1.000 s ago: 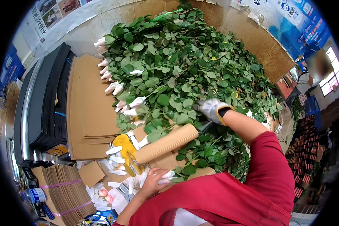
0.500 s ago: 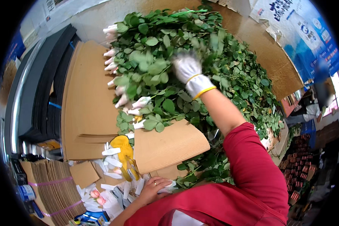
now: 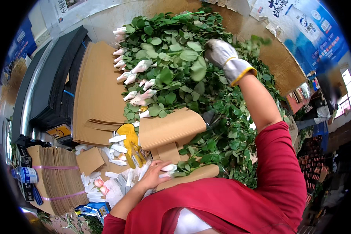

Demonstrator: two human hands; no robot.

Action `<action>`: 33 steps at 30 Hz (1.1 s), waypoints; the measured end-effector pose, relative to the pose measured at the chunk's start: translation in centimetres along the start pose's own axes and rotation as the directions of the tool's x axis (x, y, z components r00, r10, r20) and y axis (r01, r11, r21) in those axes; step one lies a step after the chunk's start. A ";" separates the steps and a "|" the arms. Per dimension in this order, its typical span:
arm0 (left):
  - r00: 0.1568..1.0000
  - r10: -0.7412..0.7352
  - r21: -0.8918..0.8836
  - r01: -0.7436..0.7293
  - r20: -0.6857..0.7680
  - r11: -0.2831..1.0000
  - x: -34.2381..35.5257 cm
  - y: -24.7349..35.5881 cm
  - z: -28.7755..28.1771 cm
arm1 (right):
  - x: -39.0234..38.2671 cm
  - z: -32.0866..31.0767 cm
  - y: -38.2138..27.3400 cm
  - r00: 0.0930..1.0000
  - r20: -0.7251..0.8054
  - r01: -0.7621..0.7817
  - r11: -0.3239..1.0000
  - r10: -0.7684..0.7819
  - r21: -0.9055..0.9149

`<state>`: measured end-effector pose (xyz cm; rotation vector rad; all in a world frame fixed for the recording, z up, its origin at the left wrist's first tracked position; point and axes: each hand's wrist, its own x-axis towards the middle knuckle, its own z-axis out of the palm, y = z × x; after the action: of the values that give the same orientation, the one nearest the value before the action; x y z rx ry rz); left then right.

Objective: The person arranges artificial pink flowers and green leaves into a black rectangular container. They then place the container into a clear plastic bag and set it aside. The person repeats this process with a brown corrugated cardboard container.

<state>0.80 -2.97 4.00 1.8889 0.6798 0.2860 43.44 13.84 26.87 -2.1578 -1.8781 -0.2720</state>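
My left hand (image 3: pixel 155 174) is bare and lies low at the middle, close to my body. Its fingers curl around rose buds (image 3: pixel 169 168) in white net sleeves, whose leafy stems run to the right. Higher up, my right hand (image 3: pixel 222 54), in a white work glove with a yellow cuff edge, is closed at the pile of leafy rose stems (image 3: pixel 175 46). It grips a rose stem; the leaves beside it are blurred, and its fingertips are partly hidden. Netted rose buds (image 3: pixel 142 66) stick out along the pile's left side.
Folded brown cardboard (image 3: pixel 171 126) lies between pile and left hand. Left of it are a yellow glove (image 3: pixel 130 142), loose white net sleeves (image 3: pixel 119 149) and pink roses (image 3: pixel 99 182). Cardboard sheets (image 3: pixel 97 85) and a strapped cardboard stack (image 3: pixel 60 179) stand further left. A person (image 3: pixel 323 113) is at the far right.
My right hand has moved right and slightly up over the pile, and leaves shift with it. The left hand stays by the netted buds. The view has shifted a little.
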 end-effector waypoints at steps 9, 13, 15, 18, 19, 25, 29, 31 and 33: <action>0.964 0.229 0.228 -0.195 -0.136 0.954 -1.0 -2.5 1.2 | -20.9 -0.7 -1.0 0.955 -0.106 0.289 0.947 -0.276 0.139; 0.921 0.324 0.192 -0.285 -0.216 0.939 0.1 -3.2 1.7 | -32.8 8.0 1.1 0.894 0.335 0.321 0.947 -0.298 -0.014; 0.941 0.321 0.331 -0.272 -0.105 0.904 0.3 -2.8 1.1 | -34.7 8.7 1.0 0.900 0.354 0.273 0.962 -0.253 -0.008; 0.970 0.245 0.384 -0.223 -0.007 0.896 0.5 -1.0 0.0 | -31.1 4.0 -0.3 0.814 0.329 0.520 0.853 -0.478 -0.049; 0.970 0.243 0.437 -0.224 0.012 0.871 0.8 -0.1 -0.7 | -28.7 2.6 -0.5 0.773 0.551 0.377 0.926 -0.313 -0.003; 0.979 0.202 0.537 -0.192 0.042 0.821 1.3 2.4 -1.3 | -1.0 8.5 2.0 0.973 -0.180 0.129 0.985 -0.147 -0.111; 0.982 0.180 0.337 -0.191 0.063 0.922 1.2 -0.6 -0.2 | 5.8 19.9 1.3 0.993 0.102 0.096 0.943 -0.067 -0.319; 0.981 0.194 0.200 -0.187 -0.015 0.962 1.0 -1.4 0.4 | 7.4 22.7 1.6 0.981 0.191 0.093 0.956 -0.039 -0.279; 0.976 0.210 0.163 -0.199 -0.051 0.966 0.7 -2.3 1.1 | 9.2 18.7 1.3 0.988 0.151 0.053 0.992 -0.036 -0.114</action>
<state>1.19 -2.71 1.43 2.1128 0.5656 0.4410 45.42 28.36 11.93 -2.2729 -2.0416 -0.2424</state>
